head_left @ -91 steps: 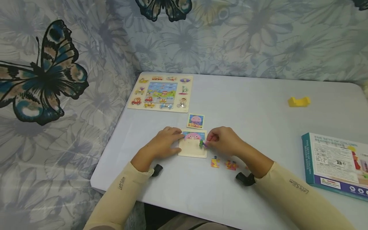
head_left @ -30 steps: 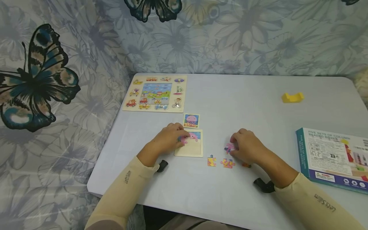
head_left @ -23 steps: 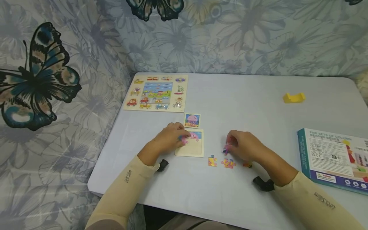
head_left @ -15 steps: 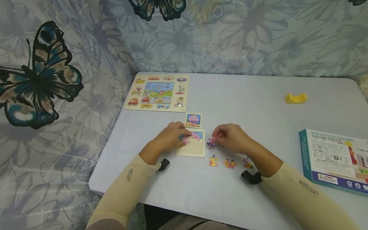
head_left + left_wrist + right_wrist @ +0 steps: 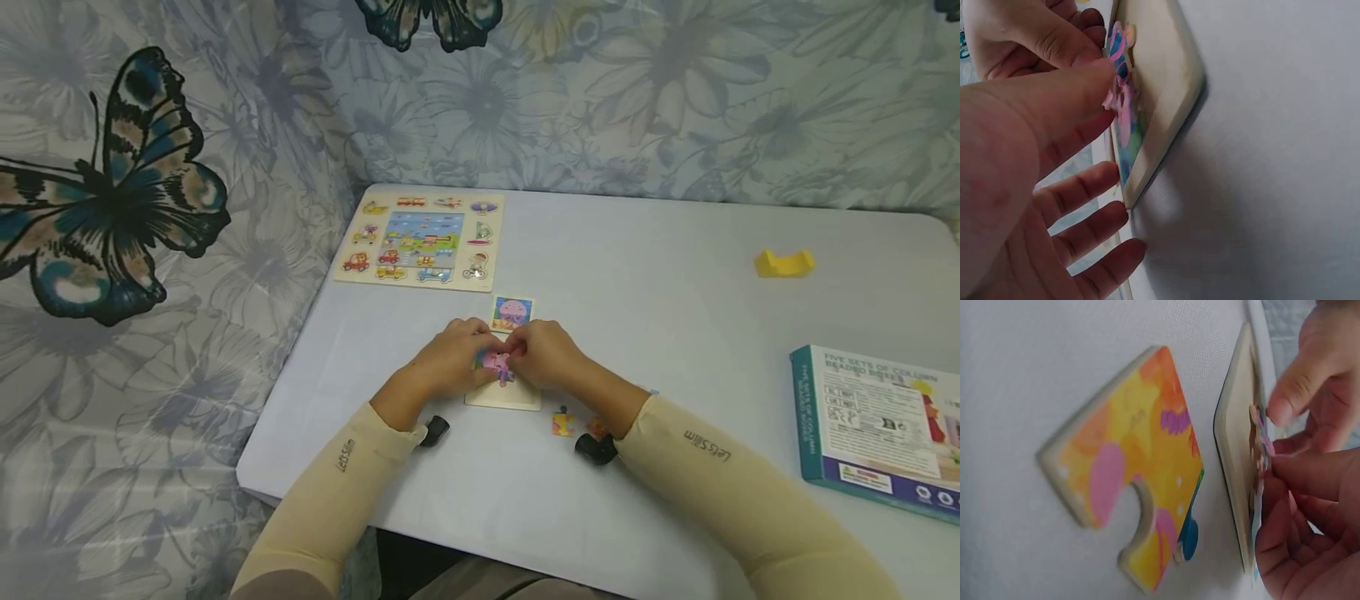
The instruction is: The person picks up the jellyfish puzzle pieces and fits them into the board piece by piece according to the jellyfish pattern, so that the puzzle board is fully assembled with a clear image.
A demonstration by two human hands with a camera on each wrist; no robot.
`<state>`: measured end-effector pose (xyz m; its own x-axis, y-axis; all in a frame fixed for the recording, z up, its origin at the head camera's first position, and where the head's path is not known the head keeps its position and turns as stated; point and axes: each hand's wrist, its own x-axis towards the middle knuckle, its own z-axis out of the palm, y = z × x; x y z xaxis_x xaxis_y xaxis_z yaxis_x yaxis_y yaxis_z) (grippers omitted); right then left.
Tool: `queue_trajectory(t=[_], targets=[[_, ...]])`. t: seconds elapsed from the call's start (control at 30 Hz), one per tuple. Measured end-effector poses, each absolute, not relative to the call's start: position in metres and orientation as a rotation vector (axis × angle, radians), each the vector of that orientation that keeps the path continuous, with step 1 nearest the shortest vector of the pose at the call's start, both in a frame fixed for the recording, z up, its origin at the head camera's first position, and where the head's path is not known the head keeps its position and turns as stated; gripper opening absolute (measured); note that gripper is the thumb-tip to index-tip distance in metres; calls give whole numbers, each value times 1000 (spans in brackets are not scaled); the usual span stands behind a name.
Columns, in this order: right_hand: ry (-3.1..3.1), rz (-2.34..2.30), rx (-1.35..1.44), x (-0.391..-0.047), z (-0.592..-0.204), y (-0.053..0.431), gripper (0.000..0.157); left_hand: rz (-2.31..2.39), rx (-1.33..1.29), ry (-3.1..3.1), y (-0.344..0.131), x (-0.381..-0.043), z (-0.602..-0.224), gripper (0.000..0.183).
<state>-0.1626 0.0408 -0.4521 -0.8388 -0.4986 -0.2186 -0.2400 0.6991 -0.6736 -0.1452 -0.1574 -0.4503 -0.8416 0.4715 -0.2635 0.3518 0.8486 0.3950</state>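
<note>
My left hand (image 5: 452, 360) pinches a pink-and-blue jigsaw piece (image 5: 1125, 122) between thumb and index finger, over the upper left of a small wooden puzzle tray (image 5: 495, 402). Against it, my right hand (image 5: 546, 354) pinches a purple-and-pink jigsaw piece (image 5: 506, 376); the two pieces overlap in the head view. Both thumbs almost meet there. In the left wrist view the remaining fingers of the left hand are spread beside the tray's edge. The hands cover the tray's top row. Its lower part shows bare wood.
Just beyond the tray lies a square octopus picture card (image 5: 513, 312). Loose jigsaw pieces, one yellow (image 5: 562, 422) and one orange (image 5: 597, 428), lie near the right forearm. A vehicle puzzle board (image 5: 420, 240) sits at the back left, a yellow block (image 5: 784, 264) and a box (image 5: 877, 429) at right.
My right hand has carried the purple-and-pink piece leftward from beside the tray to the piece in my left hand. The left hand, at the tray's side earlier, has come over its upper left.
</note>
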Motion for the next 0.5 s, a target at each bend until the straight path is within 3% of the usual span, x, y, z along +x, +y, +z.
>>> queue_trajectory(t=[0.1,0.5], targets=[[2536,-909,-580,-162,-453,38,7,464,610,2698,-156,-144,-451,41],[2577,-808,-566,-164,-452,41,21,426,592,2748,-149,-149,-453,34]])
